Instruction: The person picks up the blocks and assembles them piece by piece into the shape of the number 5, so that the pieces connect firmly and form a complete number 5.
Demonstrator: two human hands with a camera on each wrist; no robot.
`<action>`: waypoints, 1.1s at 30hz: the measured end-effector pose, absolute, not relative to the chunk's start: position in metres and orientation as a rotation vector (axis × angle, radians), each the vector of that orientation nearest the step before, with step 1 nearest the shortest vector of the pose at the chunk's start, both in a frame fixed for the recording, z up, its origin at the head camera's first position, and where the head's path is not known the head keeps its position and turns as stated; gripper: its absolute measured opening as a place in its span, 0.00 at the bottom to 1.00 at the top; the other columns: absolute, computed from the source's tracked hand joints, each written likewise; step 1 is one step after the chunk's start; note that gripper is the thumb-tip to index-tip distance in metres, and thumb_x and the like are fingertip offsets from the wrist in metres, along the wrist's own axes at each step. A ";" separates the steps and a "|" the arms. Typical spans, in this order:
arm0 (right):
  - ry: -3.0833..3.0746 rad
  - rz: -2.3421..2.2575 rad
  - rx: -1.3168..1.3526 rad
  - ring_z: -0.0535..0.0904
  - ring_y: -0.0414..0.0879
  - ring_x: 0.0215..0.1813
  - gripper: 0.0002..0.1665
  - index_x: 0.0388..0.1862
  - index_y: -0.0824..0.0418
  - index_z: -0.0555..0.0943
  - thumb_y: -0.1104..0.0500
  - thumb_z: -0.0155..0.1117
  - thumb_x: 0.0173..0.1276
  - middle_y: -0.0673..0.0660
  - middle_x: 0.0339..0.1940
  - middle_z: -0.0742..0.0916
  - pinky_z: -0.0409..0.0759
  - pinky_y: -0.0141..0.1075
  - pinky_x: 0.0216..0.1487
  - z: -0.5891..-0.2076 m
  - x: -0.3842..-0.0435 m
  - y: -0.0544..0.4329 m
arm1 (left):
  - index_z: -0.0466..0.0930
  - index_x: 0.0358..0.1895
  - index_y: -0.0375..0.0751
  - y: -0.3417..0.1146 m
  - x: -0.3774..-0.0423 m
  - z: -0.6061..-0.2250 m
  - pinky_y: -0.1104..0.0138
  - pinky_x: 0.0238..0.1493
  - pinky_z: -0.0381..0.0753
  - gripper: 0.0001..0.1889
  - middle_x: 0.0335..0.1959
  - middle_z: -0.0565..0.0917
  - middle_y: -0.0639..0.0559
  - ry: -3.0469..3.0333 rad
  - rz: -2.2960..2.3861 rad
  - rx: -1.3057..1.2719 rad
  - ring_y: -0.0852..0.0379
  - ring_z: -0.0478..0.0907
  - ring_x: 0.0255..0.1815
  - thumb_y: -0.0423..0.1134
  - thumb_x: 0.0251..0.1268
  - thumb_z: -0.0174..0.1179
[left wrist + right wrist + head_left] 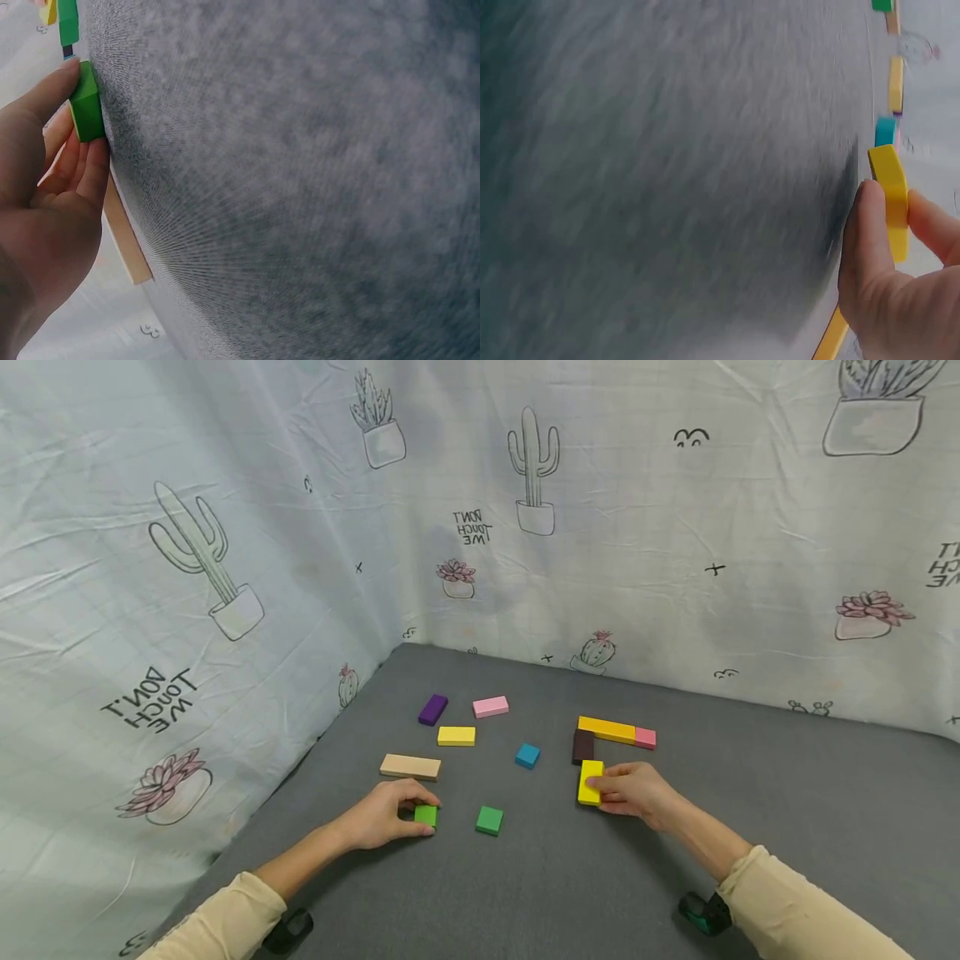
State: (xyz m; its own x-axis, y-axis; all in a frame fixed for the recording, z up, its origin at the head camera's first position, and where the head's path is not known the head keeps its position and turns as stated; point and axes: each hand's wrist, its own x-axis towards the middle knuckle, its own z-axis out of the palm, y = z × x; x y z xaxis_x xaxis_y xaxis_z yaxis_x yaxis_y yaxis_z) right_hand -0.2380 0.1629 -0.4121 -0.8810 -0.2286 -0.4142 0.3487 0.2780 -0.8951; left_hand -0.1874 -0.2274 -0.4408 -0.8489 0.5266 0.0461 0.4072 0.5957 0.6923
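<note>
Grey tabletop [487,893]; right wrist view reveals fingers [870,232] flanking yellow block [895,202].

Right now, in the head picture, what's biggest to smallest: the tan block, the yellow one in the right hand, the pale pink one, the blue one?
Tan block and held yellow block: too close; the right hand covers part of the yellow.
Pale pink block
Blue block

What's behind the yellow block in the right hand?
Beyond the yellow block, in the head view, lie the dark brown block, then the orange bar with the pink block at its right end. Whatever lies directly under the yellow block is covered.
</note>
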 end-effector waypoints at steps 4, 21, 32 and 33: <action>2.137 -1.602 0.137 0.80 0.47 0.36 0.32 0.60 0.81 0.66 0.62 0.66 0.66 0.64 0.41 0.82 0.83 0.38 0.41 -0.412 -0.236 0.150 | 0.81 0.49 0.39 -0.227 -0.187 -0.441 0.65 0.47 0.79 0.17 0.46 0.81 0.53 2.661 1.091 0.792 0.59 0.76 0.44 0.41 0.58 0.69; 2.264 -1.541 0.250 0.80 0.46 0.32 0.22 0.51 0.78 0.72 0.63 0.66 0.65 0.63 0.35 0.81 0.83 0.37 0.35 -0.414 -0.241 0.137 | 0.81 0.49 0.39 -0.227 -0.186 -0.441 0.65 0.47 0.79 0.17 0.46 0.81 0.53 2.665 1.080 0.804 0.58 0.77 0.44 0.41 0.58 0.69; 2.317 -1.515 0.240 0.79 0.47 0.31 0.19 0.49 0.76 0.73 0.64 0.65 0.66 0.63 0.34 0.81 0.83 0.37 0.34 -0.414 -0.241 0.136 | 0.81 0.49 0.39 -0.226 -0.186 -0.440 0.65 0.47 0.79 0.17 0.46 0.81 0.53 2.682 1.056 0.790 0.58 0.77 0.44 0.41 0.58 0.69; 2.319 -1.516 0.239 0.79 0.46 0.31 0.19 0.49 0.76 0.73 0.64 0.65 0.66 0.63 0.34 0.81 0.83 0.36 0.34 -0.414 -0.241 0.136 | 0.81 0.49 0.39 -0.226 -0.186 -0.439 0.65 0.47 0.79 0.17 0.46 0.81 0.53 2.684 1.056 0.788 0.58 0.77 0.44 0.41 0.58 0.69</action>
